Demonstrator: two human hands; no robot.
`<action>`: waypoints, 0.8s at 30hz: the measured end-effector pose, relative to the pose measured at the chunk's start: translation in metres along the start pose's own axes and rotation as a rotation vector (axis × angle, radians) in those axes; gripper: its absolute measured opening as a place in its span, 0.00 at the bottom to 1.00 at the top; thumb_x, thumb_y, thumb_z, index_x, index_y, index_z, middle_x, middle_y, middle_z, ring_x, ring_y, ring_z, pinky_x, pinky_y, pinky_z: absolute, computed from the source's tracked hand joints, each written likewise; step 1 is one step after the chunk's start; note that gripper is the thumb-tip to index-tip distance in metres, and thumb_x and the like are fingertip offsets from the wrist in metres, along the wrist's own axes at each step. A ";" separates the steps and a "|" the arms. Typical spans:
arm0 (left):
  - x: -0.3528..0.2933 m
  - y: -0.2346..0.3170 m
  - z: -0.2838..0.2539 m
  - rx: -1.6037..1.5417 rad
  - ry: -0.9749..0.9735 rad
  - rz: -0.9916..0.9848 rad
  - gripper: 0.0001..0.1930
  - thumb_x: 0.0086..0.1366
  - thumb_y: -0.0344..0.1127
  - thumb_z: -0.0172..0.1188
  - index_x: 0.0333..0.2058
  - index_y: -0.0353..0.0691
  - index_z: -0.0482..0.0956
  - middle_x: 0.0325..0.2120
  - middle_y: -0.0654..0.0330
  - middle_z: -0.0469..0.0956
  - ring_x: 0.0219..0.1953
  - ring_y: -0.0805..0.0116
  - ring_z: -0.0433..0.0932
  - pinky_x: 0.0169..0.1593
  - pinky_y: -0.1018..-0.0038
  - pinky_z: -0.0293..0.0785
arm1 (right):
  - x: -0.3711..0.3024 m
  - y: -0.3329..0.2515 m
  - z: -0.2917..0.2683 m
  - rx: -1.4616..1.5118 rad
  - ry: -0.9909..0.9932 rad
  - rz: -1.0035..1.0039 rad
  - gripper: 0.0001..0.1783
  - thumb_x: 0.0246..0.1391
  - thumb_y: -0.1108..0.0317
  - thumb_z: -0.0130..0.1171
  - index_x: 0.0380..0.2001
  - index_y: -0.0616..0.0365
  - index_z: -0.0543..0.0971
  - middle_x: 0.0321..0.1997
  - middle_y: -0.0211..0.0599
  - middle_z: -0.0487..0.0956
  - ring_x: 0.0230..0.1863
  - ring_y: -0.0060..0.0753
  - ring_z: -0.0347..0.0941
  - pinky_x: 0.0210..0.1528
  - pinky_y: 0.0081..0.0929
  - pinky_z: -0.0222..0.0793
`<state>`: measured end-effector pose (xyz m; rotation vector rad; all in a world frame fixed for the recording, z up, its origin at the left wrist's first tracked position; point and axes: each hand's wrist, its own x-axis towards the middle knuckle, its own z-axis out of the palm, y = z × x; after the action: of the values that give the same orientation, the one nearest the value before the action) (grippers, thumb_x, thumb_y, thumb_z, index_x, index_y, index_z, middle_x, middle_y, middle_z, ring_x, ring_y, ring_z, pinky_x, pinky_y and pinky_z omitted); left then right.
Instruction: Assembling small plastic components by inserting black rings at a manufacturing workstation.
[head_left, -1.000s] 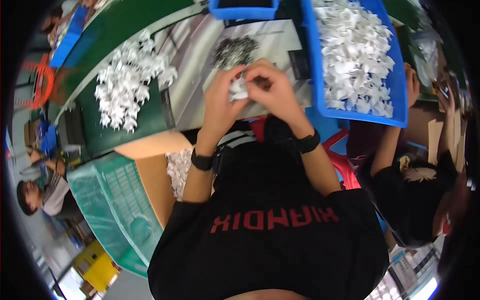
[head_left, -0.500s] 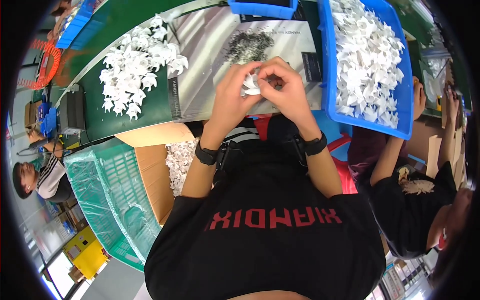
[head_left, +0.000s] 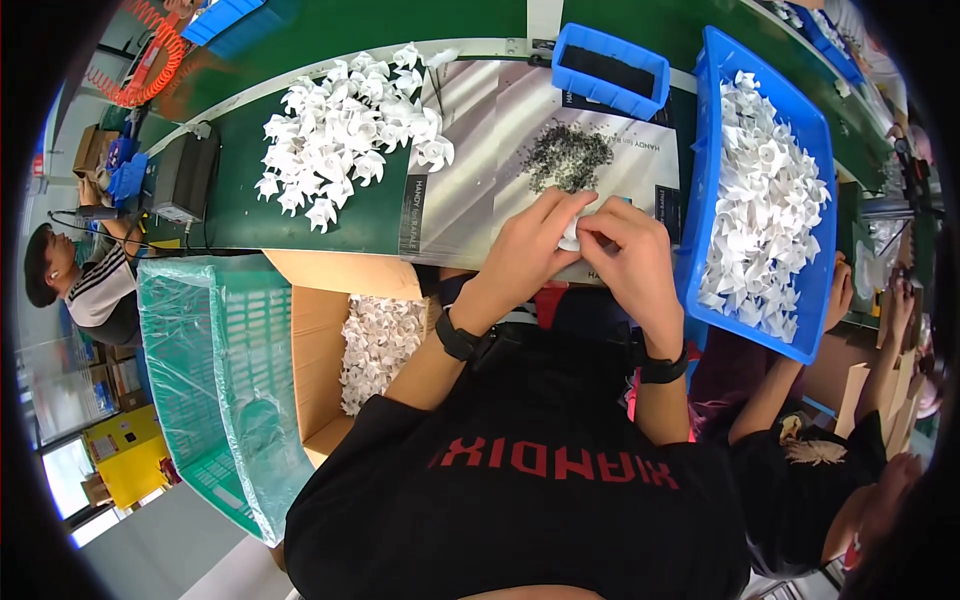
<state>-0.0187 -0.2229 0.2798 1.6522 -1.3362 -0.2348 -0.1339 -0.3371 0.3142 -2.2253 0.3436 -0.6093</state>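
Both hands meet over the near edge of the shiny metal work plate, close in front of the person's chest. The left hand is curled, fingers drawn together, its fingertips pinching a small white plastic part from the left. The right hand closes on the same piece from the right, thumb and forefinger bent around it; only a sliver of the part shows between them, so its shape cannot be told. Each wrist carries a black band.

Just beyond the hands, near the middle of the plate, lies a small heap of dark metal bits. A loose pile of white pinwheel-shaped parts spreads over the plate's far left corner and onto the green bench. To the right, a long blue bin holds many more white parts, and a small blue tray stands at the plate's far edge. Below the bench on the left sits a cardboard box with white parts inside, beside a green crate lined with clear film.

Compared with half a second ago, the hands remain joined on the part, sitting slightly lower and further right in the view, and the piece is more covered by the fingers.
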 end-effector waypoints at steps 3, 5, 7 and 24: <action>-0.002 0.004 0.000 0.002 0.020 -0.002 0.32 0.48 0.25 0.65 0.55 0.40 0.68 0.39 0.52 0.72 0.36 0.53 0.76 0.37 0.66 0.74 | 0.002 -0.006 -0.001 -0.052 -0.051 0.010 0.04 0.45 0.80 0.60 0.28 0.65 0.79 0.25 0.35 0.75 0.24 0.24 0.71 0.26 0.19 0.65; -0.002 0.006 0.000 -0.066 0.075 -0.010 0.33 0.49 0.26 0.65 0.56 0.41 0.67 0.37 0.53 0.72 0.35 0.52 0.76 0.36 0.66 0.74 | 0.003 -0.009 -0.003 0.002 -0.014 0.030 0.04 0.45 0.80 0.60 0.28 0.65 0.79 0.25 0.35 0.75 0.24 0.24 0.71 0.26 0.18 0.65; -0.001 0.006 -0.003 -0.061 0.083 -0.023 0.31 0.50 0.26 0.65 0.55 0.41 0.68 0.36 0.53 0.73 0.35 0.52 0.75 0.36 0.66 0.74 | 0.004 -0.012 -0.006 0.121 0.057 0.081 0.04 0.47 0.79 0.60 0.29 0.65 0.79 0.26 0.35 0.76 0.24 0.25 0.72 0.26 0.18 0.65; -0.024 -0.036 -0.065 0.384 0.270 -0.127 0.20 0.53 0.37 0.65 0.45 0.43 0.75 0.37 0.58 0.74 0.40 0.58 0.74 0.41 0.66 0.69 | 0.115 -0.057 0.038 0.823 -0.062 0.261 0.13 0.55 0.69 0.54 0.43 0.62 0.76 0.45 0.36 0.78 0.46 0.29 0.75 0.37 0.23 0.71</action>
<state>0.0385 -0.1700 0.2769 2.0101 -1.1188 0.1791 -0.0136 -0.3253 0.3711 -1.3797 0.2765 -0.4292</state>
